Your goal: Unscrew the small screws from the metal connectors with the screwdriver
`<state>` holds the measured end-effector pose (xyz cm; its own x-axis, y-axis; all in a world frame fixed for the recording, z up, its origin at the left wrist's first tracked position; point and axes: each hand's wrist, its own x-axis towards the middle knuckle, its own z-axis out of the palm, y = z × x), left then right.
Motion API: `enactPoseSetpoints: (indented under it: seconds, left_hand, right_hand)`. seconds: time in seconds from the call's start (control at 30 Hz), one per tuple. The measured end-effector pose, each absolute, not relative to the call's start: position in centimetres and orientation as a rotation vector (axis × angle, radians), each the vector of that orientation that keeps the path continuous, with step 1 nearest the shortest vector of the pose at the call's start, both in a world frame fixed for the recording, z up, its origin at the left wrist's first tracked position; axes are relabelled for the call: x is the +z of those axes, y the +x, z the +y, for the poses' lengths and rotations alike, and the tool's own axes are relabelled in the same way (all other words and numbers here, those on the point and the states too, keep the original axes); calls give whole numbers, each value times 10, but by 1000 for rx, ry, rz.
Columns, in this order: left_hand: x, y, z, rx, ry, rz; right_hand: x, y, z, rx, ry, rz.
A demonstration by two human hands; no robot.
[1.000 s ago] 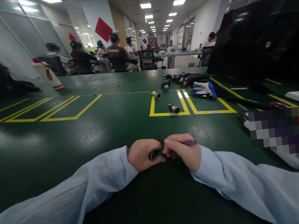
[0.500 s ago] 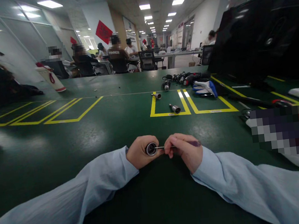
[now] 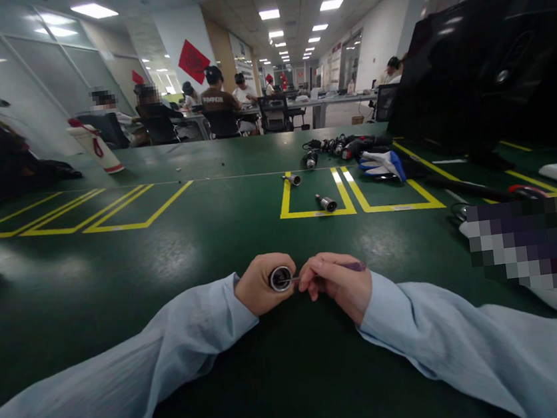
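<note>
My left hand (image 3: 262, 285) is closed around a metal socket (image 3: 280, 278); its round silver-rimmed opening faces me and the inside is dark. Between the fingers of my right hand (image 3: 334, 280) is a thin screwdriver (image 3: 355, 266) with a purple handle. The screwdriver's shaft runs left into the mouth of the socket; its tip is hard to make out. Both hands are close together over the green table. Ahead of them lie two more metal pieces, one socket (image 3: 327, 203) nearer and another socket (image 3: 294, 179) behind it, by a yellow-taped rectangle.
Black corded tools (image 3: 336, 145) lie in a pile at the back right, with a blue and white glove (image 3: 383, 165) before them. A white cup (image 3: 95, 148) stands tilted in view at the back left. Yellow tape (image 3: 147, 223) marks the green table (image 3: 214, 350).
My right hand has shifted slightly left, toward the socket, and the screwdriver has moved with it. My left hand stays nearly still, with the socket's opening turned a little more toward me.
</note>
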<state>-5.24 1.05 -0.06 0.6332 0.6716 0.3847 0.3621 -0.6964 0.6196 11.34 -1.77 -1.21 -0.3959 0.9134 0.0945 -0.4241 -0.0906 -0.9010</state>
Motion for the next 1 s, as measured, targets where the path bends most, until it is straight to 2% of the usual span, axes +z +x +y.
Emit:
enactPoseSetpoints:
  seconds: [0.37,0.73,1.0]
  left_hand:
    - [-2,-53,8,843,2400,960]
    - [0,-53,9,852,2185,833]
    - [-1,-52,7,847,2314,912]
  right_hand:
    - [3,119,-31,1062,-772,-1642]
    - [-19,114,-18,1432,-590,-1389]
    - [0,118,-29,1172,-773,-1574]
